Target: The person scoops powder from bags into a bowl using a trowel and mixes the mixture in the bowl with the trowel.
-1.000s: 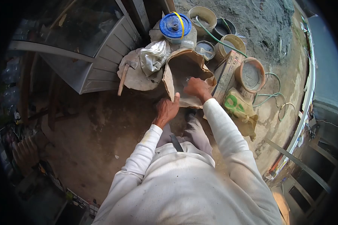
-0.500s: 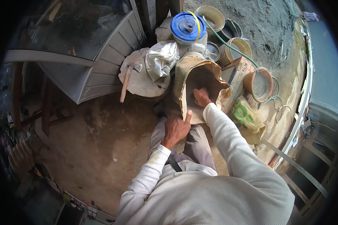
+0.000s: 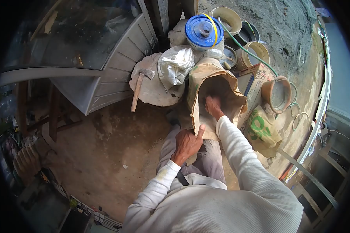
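A large brown paper sack [image 3: 198,83] stands tilted towards me, its torn mouth wide open and its inside dark. My left hand [image 3: 187,145] grips the near left rim, thumb on the paper and fingers behind it. Inside the mouth is my right hand [image 3: 214,106], its fingers curled; what they hold, if anything, is hidden. To the left, a hammer [image 3: 138,89] with a wooden handle lies on a round stone slab [image 3: 147,64], beside a crumpled white bag [image 3: 175,66].
Behind the sack stand a blue-lidded bucket [image 3: 204,31], a beige bucket [image 3: 252,55] and a black bucket [image 3: 248,32]. Right of it are a long carton [image 3: 256,79], a clay-coloured pot [image 3: 277,94], a green-printed bag [image 3: 262,130] and a green hose [image 3: 247,49].
The sack's mouth has tipped towards me and opened more to view. My right hand has gone from near the rim deeper inside. My left hand stays on the rim. The camera view has shifted.
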The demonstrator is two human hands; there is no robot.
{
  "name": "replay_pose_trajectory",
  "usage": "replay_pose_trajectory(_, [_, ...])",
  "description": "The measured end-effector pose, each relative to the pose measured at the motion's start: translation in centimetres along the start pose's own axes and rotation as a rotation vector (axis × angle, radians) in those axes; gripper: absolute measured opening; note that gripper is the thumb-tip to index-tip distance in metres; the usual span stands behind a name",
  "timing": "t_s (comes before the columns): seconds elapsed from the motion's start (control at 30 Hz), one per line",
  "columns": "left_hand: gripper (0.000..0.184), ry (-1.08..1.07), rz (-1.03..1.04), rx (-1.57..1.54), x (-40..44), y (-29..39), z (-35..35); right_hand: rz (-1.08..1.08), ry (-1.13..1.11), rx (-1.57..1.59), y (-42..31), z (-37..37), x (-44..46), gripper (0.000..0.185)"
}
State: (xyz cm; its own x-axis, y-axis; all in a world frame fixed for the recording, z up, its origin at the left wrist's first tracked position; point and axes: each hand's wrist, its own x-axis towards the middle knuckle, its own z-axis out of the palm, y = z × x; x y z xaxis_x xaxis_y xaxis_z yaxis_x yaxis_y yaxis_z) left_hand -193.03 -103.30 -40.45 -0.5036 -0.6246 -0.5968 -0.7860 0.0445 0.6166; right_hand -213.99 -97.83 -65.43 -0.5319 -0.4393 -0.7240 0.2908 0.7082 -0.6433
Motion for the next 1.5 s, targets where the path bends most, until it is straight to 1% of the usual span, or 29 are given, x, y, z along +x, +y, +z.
replay_pose_trajectory(0.03, [0.072, -0.017, -0.006, 0.014, 0.1, 0.0, 0.2, -0.02, -0.014, 0.02, -0.3, -0.1, 0.1, 0.051])
replay_pose_trajectory(0.1, [0.072, -0.039, -0.021, 0.05, 0.4, 0.0, 0.0, 0.009, 0.034, -0.012, -0.8, 0.0, -0.1, 0.051])
replay_pose_trajectory(0.2, [0.071, 0.039, 0.026, -0.008, 0.1, 0.0, 0.1, 0.057, 0.094, -0.017, -2.1, 1.3, -0.1, 0.053])
replay_pose_trajectory(0.23, [0.075, 0.037, 0.008, -0.035, 0.0, 0.0, 0.2, 0.079, 0.122, -0.008, -2.6, 1.5, -0.5, 0.053])
replay_pose_trajectory(0.3, [0.086, 0.041, -0.021, -0.088, 0.1, 0.1, 0.2, 0.07, 0.093, -0.043, -4.3, 1.3, -0.9, 0.054])
replay_pose_trajectory(0.33, [0.087, 0.036, -0.021, -0.079, 0.1, 0.0, 0.2, 0.064, 0.071, -0.061, -5.0, 1.5, -1.0, 0.054])
replay_pose_trajectory(0.4, [0.088, 0.027, -0.024, -0.063, 0.2, -0.1, 0.2, 0.041, 0.107, -0.028, -5.1, 2.1, -0.6, 0.054])
replay_pose_trajectory(0.47, [0.077, -0.044, -0.061, -0.002, 0.5, 0.4, -0.4, 0.003, 0.108, -0.027, -5.7, 2.1, -0.4, 0.054])
replay_pose_trajectory(0.5, [0.072, -0.087, -0.083, 0.029, 0.3, 0.6, -0.6, -0.012, 0.088, -0.041, -5.8, 1.9, -0.9, 0.054])
replay_pose_trajectory(0.63, [0.076, -0.052, -0.121, 0.029, 0.6, 0.0, -0.4, -0.043, 0.044, -0.077, -7.5, 0.9, -3.1, 0.055])
replay_pose_trajectory(0.7, [0.079, -0.019, -0.131, 0.022, 0.8, -1.0, 0.0, -0.026, 0.022, -0.085, -9.4, 0.4, -5.4, 0.049])
replay_pose_trajectory(0.73, [0.082, -0.082, -0.195, 0.037, 1.4, -1.8, 0.3, -0.019, 0.017, -0.089, -10.0, 0.1, -6.4, 0.047])
replay_pose_trajectory(0.83, [0.085, 0.007, -0.213, -0.021, 2.1, -4.0, 1.2, -0.129, -0.003, -0.132, -10.1, -1.3, -9.4, 0.052])
replay_pose_trajectory(0.87, [0.086, 0.023, -0.205, -0.071, 2.2, -4.1, 1.1, -0.164, 0.003, -0.167, -10.9, -1.6, -10.8, 0.049])
replay_pose_trajectory(0.97, [0.085, 0.085, -0.188, -0.062, 2.4, -4.9, 1.5, -0.156, -0.053, -0.216, -11.3, -3.0, -13.6, 0.047])
replay_pose_trajectory(1.07, [0.079, 0.155, -0.175, 0.022, 1.6, -4.2, 0.7, -0.191, -0.063, -0.236, -11.6, -4.2, -16.8, 0.043])
replay_pose_trajectory(1.17, [0.072, 0.091, -0.064, 0.012, 0.3, -4.4, -1.1, -0.245, -0.085, -0.265, -11.5, -5.8, -19.1, 0.045])
replay_pose_trajectory(1.23, [0.07, -0.035, -0.069, -0.072, -1.3, -4.2, -3.0, -0.3, -0.094, -0.316, -11.0, -7.1, -19.9, 0.046])
replay_pose_trajectory(1.27, [0.069, -0.098, -0.072, -0.111, -2.1, -4.5, -3.7, -0.248, -0.133, -0.287, -11.9, -7.7, -21.0, 0.047])
replay_pose_trajectory(1.37, [0.069, -0.125, -0.053, -0.212, -4.1, -6.9, -4.1, -0.218, -0.123, -0.227, -12.6, -9.7, -22.9, 0.046])
replay_pose_trajectory(1.5, [0.064, 0.002, -0.15, -0.26, -5.4, -10.5, -2.8, -0.206, -0.145, -0.223, -14.2, -13.4, -24.7, 0.046])
